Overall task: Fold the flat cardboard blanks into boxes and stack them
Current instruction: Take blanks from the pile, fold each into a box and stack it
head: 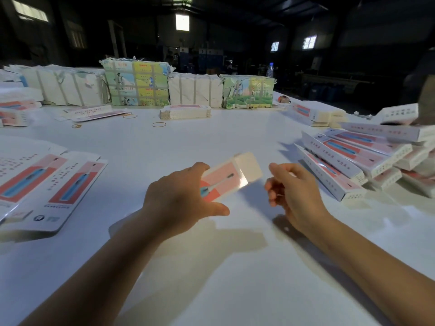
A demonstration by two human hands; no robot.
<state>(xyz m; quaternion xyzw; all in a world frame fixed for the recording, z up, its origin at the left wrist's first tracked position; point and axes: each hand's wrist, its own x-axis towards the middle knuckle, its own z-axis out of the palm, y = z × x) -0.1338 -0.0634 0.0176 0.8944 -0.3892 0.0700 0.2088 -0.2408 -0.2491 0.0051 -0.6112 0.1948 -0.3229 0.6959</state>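
Observation:
My left hand (181, 191) grips a partly folded white and pink toothbrush box (226, 178) above the table, its end flap sticking out to the upper right. My right hand (294, 191) hovers just right of that flap with its fingers loosely curled and nothing in them. Flat blanks (54, 184) with the same pink and blue print lie fanned out at the left. A leaning pile of folded boxes (357, 158) sits at the right.
The white table (211, 267) spreads under my arms. Strapped bundles of paper (136, 83) line its far edge, with a small stack of blanks (186, 111) in front. Rubber bands (159, 124) lie loose nearby. A water bottle (270, 69) stands behind.

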